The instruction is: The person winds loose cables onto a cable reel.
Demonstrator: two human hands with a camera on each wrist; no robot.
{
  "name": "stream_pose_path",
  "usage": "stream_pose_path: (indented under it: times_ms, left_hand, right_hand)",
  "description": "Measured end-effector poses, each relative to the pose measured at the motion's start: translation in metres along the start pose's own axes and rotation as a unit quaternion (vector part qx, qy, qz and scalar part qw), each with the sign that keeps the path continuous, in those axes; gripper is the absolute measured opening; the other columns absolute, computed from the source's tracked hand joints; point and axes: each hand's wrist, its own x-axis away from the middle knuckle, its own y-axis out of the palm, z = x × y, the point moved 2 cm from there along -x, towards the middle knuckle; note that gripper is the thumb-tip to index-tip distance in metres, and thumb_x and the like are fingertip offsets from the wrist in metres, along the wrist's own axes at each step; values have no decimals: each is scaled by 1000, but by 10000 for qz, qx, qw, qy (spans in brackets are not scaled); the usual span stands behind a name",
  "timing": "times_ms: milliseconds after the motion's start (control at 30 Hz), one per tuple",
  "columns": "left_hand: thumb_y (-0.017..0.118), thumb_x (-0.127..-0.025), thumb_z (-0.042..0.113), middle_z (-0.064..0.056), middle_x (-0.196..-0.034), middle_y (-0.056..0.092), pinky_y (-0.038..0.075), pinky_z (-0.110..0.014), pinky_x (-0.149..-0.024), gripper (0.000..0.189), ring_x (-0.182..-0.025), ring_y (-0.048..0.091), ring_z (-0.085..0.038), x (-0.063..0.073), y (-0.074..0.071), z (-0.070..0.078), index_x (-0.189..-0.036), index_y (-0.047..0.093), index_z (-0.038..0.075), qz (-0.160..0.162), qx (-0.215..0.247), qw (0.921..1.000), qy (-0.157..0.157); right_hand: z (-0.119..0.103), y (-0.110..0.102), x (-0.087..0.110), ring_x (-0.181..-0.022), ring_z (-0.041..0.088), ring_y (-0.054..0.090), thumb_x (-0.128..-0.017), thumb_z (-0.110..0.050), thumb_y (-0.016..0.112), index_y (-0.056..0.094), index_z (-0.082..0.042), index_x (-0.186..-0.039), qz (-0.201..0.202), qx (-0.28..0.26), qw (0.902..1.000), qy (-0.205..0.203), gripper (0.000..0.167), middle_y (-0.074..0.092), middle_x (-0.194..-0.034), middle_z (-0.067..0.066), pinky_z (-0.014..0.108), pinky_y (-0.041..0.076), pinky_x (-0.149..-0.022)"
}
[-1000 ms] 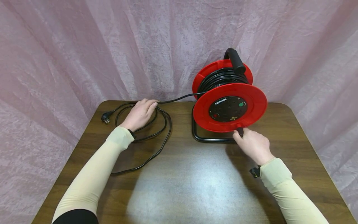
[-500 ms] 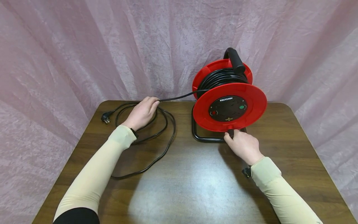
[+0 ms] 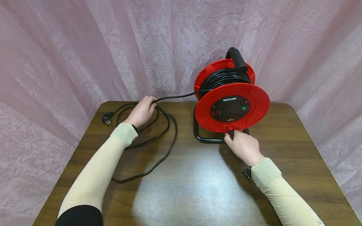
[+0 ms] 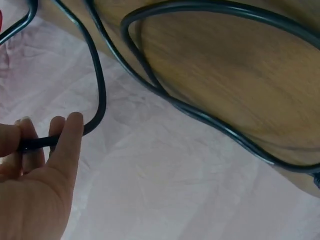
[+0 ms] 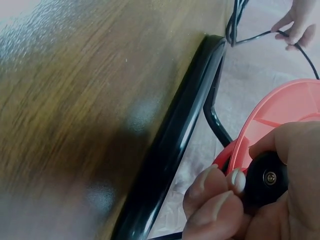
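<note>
A red cable reel (image 3: 202, 116) with a black drum of wound cable stands on its black tube frame (image 3: 209, 140) at the back right of the table. My right hand (image 3: 244, 146) grips the black crank knob (image 5: 267, 177) at the bottom of the reel's front disc. To the left, my left hand (image 3: 141, 111) pinches the black cable (image 4: 37, 143) between thumb and fingers, slightly above the tabletop. From there the cable (image 3: 181, 96) runs to the drum. Loose loops of cable (image 3: 169, 147) lie beneath and around the left hand.
A three-pin plug (image 3: 106, 118) lies at the table's back left. The reel's black carrying handle (image 3: 238, 62) rises on top. Pink curtain (image 3: 158, 47) hangs close behind the wooden table (image 3: 192, 188).
The right hand and crank knob have moved left, turning the front disc clockwise, then slowed. My left hand has shifted slightly, lifting the cable; the front loop has spread rightward.
</note>
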Motion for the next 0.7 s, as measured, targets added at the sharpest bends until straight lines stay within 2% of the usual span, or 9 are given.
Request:
stream_pose_path:
  times_ms: [133,233,367,467,600,633,700]
  left_hand:
    - [45,-111,14,-14,-125,56,45,-46,-89,24,-112,53,-27,-5,5,-8,-127,60,4,-97,161,9997,-158]
    - [44,-112,17,-16,-125,58,43,-47,-86,28,-107,54,-30,-7,8,-14,-131,57,2,-220,533,9971,-498]
    - [39,-113,32,-16,-121,57,42,-48,-84,41,-100,52,-32,-8,6,-19,-138,52,3,-200,904,9911,-956]
    - [38,-112,41,-19,-127,52,47,-49,-91,48,-107,57,-33,-7,3,-19,-139,46,3,-136,1616,9798,-1170]
    - [41,-110,43,-21,-139,46,47,-47,-104,50,-124,57,-35,-7,-3,-18,-137,38,2,9,2785,9531,-1183]
    - [42,-110,43,-21,-140,46,46,-46,-105,50,-126,55,-34,-7,-6,-17,-137,38,2,91,2900,9501,-1145]
    - [44,-110,42,-18,-140,48,43,-45,-105,47,-127,53,-31,-7,-11,-16,-137,40,3,354,2808,9533,-1058]
  right_hand:
    - [-1,1,0,-73,45,66,-101,-39,44,60,-8,-76,12,-25,10000,3,43,69,-79,18,54,46,-50]
    - [-2,2,-1,-74,45,66,-101,-39,44,60,-8,-76,-4,-18,10000,15,44,70,-80,18,54,47,-51]
    - [-5,4,-1,-73,44,66,-101,-40,43,61,-7,-77,-35,-24,10000,10,45,70,-80,18,54,47,-51]
    - [-8,7,-2,-74,44,66,-101,-41,43,61,-7,-78,-68,-50,10000,-7,45,70,-81,18,54,47,-51]
    - [-12,9,-3,-76,44,67,-101,-42,43,62,-6,-80,-108,-53,9999,-6,45,70,-82,19,55,48,-53]
    - [-13,10,-4,-75,43,67,-101,-42,43,62,-6,-80,-110,-48,9999,-13,46,70,-82,19,55,48,-52]
    - [-15,11,-5,-74,43,67,-101,-42,44,62,-5,-81,-89,-25,9999,-45,46,69,-81,20,54,48,-52]
